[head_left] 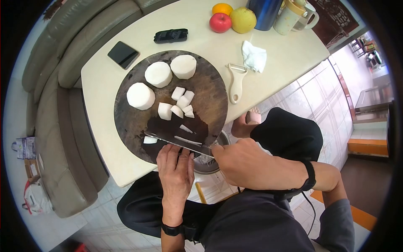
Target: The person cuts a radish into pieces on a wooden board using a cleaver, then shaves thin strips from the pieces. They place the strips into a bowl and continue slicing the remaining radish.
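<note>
My right hand (241,161) grips a kitchen knife (184,143), its blade lying low across the near part of the round wooden chopping board (214,90). Close against the blade is my left hand (174,166), fingers stretched over the board's near edge and slightly apart; anything beneath them is hidden. A white radish piece (150,140) lies by the knife's tip. Beyond the blade are thin white slivers (186,129) on a wet dark patch. Several cut radish chunks (165,111) lie mid-board. Three thick peeled radish rounds (141,96) stand along the far left side.
A metal basin (205,168) sits below the table edge, partly hidden by my hands. On the cream table (105,147) are a peeler (237,84), tissue (254,56), phone (123,54), black case (171,35), fruit (243,20), a blue flask (264,12) and jugs. A sofa (58,147) stands left.
</note>
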A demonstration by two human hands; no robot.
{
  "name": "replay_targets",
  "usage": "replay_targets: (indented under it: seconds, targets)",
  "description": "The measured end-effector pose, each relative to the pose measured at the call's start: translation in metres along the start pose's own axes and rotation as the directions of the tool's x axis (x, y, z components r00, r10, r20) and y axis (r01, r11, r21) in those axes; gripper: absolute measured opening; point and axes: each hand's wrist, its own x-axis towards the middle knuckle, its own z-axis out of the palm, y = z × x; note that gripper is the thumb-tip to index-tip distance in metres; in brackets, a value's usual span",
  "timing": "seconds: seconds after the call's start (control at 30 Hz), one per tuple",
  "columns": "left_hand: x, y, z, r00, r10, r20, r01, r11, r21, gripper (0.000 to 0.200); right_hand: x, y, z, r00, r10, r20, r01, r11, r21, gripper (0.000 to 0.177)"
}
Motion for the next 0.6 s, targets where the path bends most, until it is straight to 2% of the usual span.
replay_targets:
  seconds: [0.07,0.13,0.33,0.47,0.53,0.6]
  targets:
    - [-0.001,0.000,0.000,1.000,-0.002,0.000,0.002,1.000,-0.007,0.024,-0.005,-0.001,-0.003,0.999,0.017,0.040,-0.018,1.000,0.007,0.010]
    - [0.000,-0.001,-0.001,1.000,-0.005,0.001,0.005,1.000,-0.014,0.024,-0.010,0.001,-0.003,0.995,-0.087,-0.046,0.086,0.996,-0.022,0.022]
    - [-0.001,0.000,-0.001,1.000,-0.005,0.017,0.006,1.000,-0.015,0.024,-0.006,0.002,0.000,0.993,-0.112,-0.031,0.111,0.993,-0.032,0.023]
    - [0.000,0.000,0.000,1.000,-0.001,0.004,0.001,1.000,-0.004,0.024,0.004,0.000,0.012,0.991,-0.094,-0.091,0.089,0.994,-0.061,0.021]
    - [-0.001,0.000,-0.001,1.000,0.004,-0.009,-0.004,1.000,0.001,0.024,0.006,0.002,0.012,0.999,0.003,-0.054,-0.003,1.000,-0.007,0.018]
    - [0.000,0.001,0.000,1.000,-0.003,0.002,0.003,1.000,-0.014,0.025,0.004,0.002,0.008,1.000,0.017,-0.024,-0.017,1.000,0.001,0.018]
